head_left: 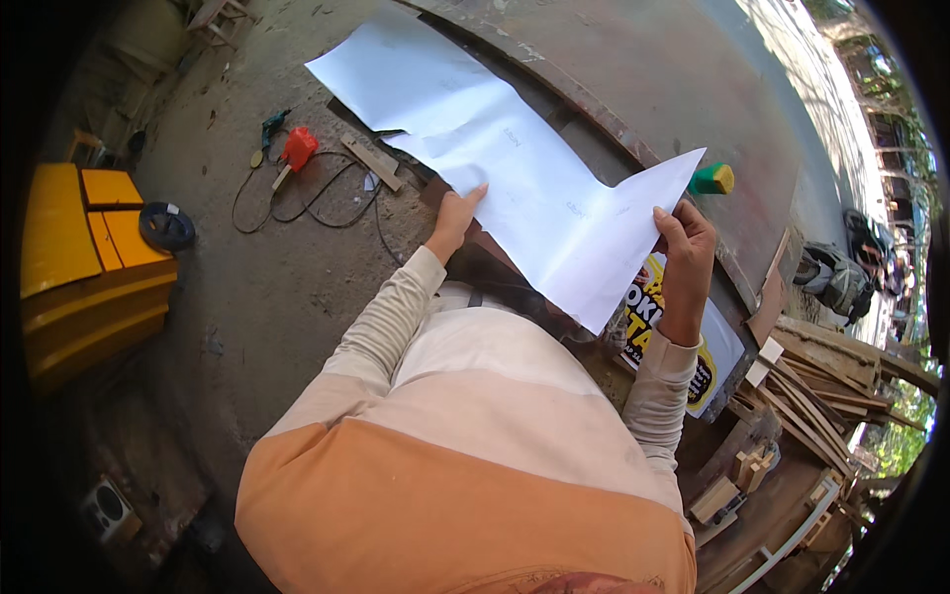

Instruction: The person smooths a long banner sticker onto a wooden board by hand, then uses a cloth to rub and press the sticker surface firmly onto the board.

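Note:
A long white paper sheet [539, 163] with faint small print stretches across the work table in front of me, creased and slightly rippled. My left hand [457, 220] pinches its near edge, thumb on top. My right hand [686, 252] grips the right end, which is lifted up into a point. Under the right forearm lies a printed sheet [727, 348] in white, yellow and black, partly covered by that arm. Just beyond the right hand is a green container with a yellow end [711, 179].
Left on the floor are a red object [299, 148], a looping dark cable [307, 208] and wood pieces [371, 161]. A yellow cabinet [99, 267] with a black coil [166, 227] stands further left. Wood strips [807, 406] pile up at the right, near a backpack [836, 279].

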`<state>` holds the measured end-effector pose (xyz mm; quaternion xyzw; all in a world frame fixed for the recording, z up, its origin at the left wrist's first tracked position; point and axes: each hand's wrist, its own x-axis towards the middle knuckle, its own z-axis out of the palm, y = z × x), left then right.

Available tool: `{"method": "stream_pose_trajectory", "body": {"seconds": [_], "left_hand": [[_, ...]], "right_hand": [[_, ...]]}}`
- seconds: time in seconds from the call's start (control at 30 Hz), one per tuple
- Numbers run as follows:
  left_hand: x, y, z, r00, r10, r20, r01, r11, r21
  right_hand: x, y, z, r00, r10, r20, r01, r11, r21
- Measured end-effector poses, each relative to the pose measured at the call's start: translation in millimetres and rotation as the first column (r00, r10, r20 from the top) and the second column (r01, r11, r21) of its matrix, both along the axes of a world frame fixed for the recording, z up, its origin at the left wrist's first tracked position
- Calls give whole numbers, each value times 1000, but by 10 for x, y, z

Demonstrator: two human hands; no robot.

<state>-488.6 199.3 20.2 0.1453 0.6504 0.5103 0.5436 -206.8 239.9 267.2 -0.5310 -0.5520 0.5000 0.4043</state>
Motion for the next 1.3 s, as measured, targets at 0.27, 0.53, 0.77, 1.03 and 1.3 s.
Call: {"method": "stream_pose_trajectory", "body": {"seconds": [0.27,0.53,0.77,1.03,1.3], "left_hand": [[-156,116,921,965,-35,259,-44,954,295],[340,98,2107,878,-240,413,32,892,451],[583,-76,2536,958,-175,228,55,891,451],[274,-132,2312,886,-293,-360,415,846,333],[629,-139,2552,954,-185,-237,262,899,352]], "right_hand": [[-349,73,-112,989,-60,138,57,998,30],[-725,241,-99,990,104,93,-103,995,-13],[-815,278,-117,979,187,80,-187,982,-11],[-908,299,-291,946,255,201,-289,943,164],[-1068,-83,-429,975,170,141,-202,945,256]]}}
